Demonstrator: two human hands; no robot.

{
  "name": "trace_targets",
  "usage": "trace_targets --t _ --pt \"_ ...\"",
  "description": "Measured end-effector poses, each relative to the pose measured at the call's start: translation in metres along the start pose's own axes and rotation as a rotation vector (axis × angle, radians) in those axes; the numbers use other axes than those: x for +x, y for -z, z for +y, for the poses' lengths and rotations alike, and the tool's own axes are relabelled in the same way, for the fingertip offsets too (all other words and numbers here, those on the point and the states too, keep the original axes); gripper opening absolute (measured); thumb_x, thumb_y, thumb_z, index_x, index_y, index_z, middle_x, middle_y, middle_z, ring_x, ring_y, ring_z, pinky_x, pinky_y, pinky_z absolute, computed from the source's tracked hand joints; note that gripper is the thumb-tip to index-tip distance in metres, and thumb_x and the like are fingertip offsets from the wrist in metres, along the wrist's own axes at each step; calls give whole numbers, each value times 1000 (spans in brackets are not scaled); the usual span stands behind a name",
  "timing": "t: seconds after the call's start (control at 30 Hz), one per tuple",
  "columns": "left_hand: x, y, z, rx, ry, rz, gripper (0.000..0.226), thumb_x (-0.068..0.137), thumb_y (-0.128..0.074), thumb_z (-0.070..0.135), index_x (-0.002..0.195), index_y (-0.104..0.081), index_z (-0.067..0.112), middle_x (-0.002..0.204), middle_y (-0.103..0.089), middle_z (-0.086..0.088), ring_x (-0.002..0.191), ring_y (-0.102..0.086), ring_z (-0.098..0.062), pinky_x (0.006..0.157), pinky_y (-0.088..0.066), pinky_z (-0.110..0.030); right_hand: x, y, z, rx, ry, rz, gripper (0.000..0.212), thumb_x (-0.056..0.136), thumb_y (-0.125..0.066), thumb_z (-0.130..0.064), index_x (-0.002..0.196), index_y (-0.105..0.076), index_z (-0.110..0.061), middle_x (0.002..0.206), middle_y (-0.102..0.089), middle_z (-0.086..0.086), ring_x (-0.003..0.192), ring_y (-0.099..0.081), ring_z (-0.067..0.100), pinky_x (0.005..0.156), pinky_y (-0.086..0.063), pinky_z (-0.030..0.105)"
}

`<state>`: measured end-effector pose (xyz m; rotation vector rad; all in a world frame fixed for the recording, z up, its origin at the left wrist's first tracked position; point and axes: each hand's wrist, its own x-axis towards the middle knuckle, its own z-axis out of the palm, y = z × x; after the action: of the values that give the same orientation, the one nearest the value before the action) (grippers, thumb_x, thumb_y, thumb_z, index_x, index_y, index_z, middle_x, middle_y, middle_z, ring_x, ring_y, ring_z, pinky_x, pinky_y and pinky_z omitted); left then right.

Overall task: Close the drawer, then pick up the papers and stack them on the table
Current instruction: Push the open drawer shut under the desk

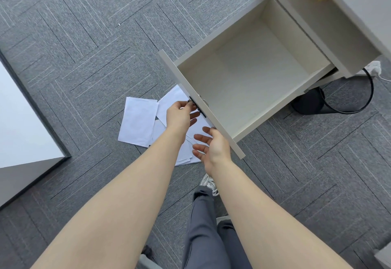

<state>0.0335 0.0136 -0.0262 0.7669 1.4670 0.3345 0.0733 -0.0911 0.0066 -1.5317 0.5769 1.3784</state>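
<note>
- Nothing of the task looks finished yet: the drawer [249,78] stands pulled far out in the upper right of the frame, and its inside is bare.
- At the far left edge a white table [19,124] corner juts in, well apart from everything else; that is the likely stacking place, and grey carpet [84,46] lies open between it and the papers.
- Left of centre, several white papers [137,120] lie scattered and overlapping on the carpet, partly under the drawer's front panel and partly hidden by the arms.
- At centre the left hand [179,116] pinches the small dark handle [195,106] on the drawer front, the other fingers loose.
- Just right of it the right hand [213,146] is spread open, the thumb touching the panel's edge, the fingers holding nothing.
- In the upper right the cabinet [338,14] waits to take the drawer; the push path looks clear, I judge.
- Below the cabinet, at right, a black round base [306,103] and cable [368,90] sit on the floor, near the drawer's side.
</note>
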Motion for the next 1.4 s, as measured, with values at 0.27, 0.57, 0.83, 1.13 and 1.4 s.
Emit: trace_targets --t 0.27,0.57,0.83,1.13,1.4 --pt "6 -31 13 33 -11 -36 16 95 -55 21 102 -57 7 110 -70 -14 81 -73 -18 73 -59 -27 9 12 -32 16 19 39 30 100 -39 -31 116 -59 -15 102 -67 7 72 -60 22 60 -50 32" --pt "18 -78 27 31 -16 -86 21 95 -55 22 109 -58 7 108 -71 -10 83 -74 -17 76 -59 -29 24 42 -70 82 37 77 31 99 -44 -32 119 -58 -13 100 -66 5 76 -61 22 63 -51 33" --pt "25 -122 40 28 -44 -86 8 94 -56 19 94 -56 11 99 -67 -7 79 -73 -19 82 -59 -34 39 67 -104 137 29 111 18 93 -54 -32 93 -61 -15 96 -67 5 69 -59 20 57 -49 29" --pt "33 -178 52 -22 -58 -61 4 94 -54 16 93 -55 13 104 -66 -8 79 -73 -20 81 -59 -34 60 100 -142 159 68 89 20 88 -57 -35 96 -59 -17 87 -66 3 61 -56 19 50 -46 25" --pt "39 -224 63 -98 -66 -70 9 94 -55 14 86 -53 16 106 -63 -6 79 -71 -22 81 -56 -33 75 121 -180 159 99 84 18 89 -56 -36 90 -60 -18 86 -65 1 58 -54 17 52 -44 25"
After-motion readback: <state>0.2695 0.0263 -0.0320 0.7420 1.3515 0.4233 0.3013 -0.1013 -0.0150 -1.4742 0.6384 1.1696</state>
